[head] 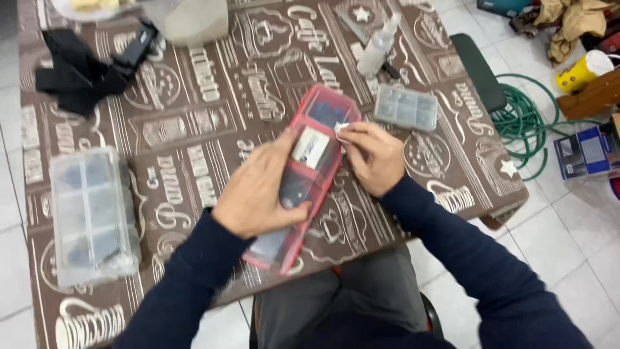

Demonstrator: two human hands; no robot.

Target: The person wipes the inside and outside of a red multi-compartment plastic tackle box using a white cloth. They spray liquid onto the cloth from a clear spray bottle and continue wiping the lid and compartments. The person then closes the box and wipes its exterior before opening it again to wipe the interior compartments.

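A long red plastic case [320,129] with dark contents and a white label lies tilted across the near edge of the table [213,129]. My left hand [258,190] grips it around the middle. My right hand [373,157] rests beside its right side and pinches a small white piece [341,129] against the case. Both arms wear dark blue sleeves.
A clear compartment box [92,216] sits at the near left, a smaller grey one [407,106] at the right. A clear bottle [378,48] and black objects [77,71] lie further back. Off the table to the right are a green hose [526,119] and boxes.
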